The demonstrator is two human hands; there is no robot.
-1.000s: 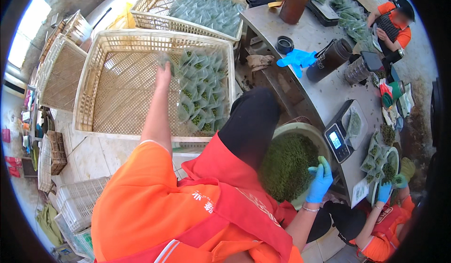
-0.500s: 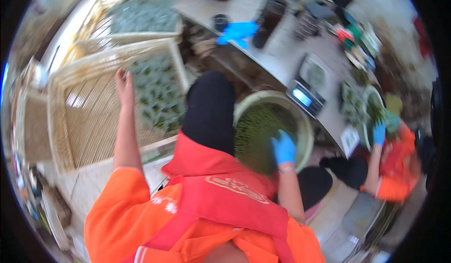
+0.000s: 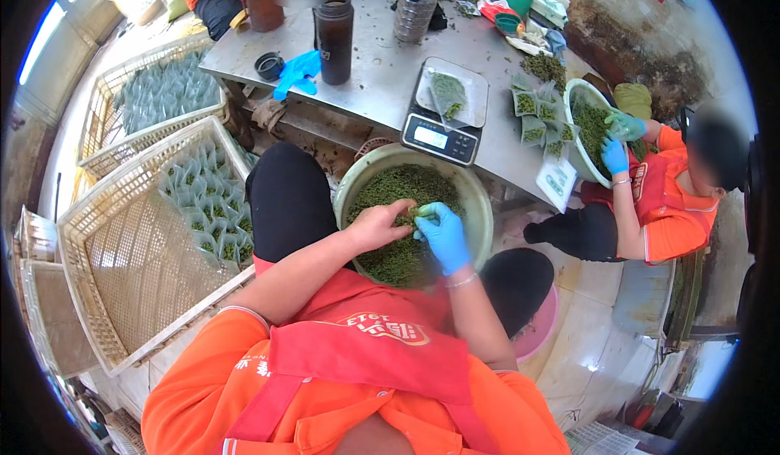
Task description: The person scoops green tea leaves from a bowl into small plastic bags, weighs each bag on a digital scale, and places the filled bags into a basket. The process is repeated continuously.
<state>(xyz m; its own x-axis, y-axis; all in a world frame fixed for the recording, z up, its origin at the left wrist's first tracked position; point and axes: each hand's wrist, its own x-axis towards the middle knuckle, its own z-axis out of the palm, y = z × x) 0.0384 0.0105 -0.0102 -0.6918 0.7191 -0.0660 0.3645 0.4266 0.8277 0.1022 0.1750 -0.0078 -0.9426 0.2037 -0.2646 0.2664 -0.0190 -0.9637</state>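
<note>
Hands meet at a clump (image 3: 413, 212) over the tub (image 3: 484, 211)

The counter (image 3: 374, 61) spans the top. At left, the crate (image 3: 122, 272) holds rows of filled bags (image 3: 207, 205). The tub sits between the knees, heaped with greens (image 3: 402, 180). The red apron (image 3: 325, 366) bears pale lettering across the chest. On the counter, the scale (image 3: 459, 144) has a lit screen (image 3: 430, 136) with digits; the printed card (image 3: 556, 180) is too small to read.

The gloved right hand (image 3: 443, 236) pinches the clump; the bare left hand (image 3: 380, 226) has thumb and finger parted at it, and whether they grip I cannot tell. Staying low over the tub should catch strays; a light pinch, bare fingers doing the finer work, would likely avoid crushing.
</note>
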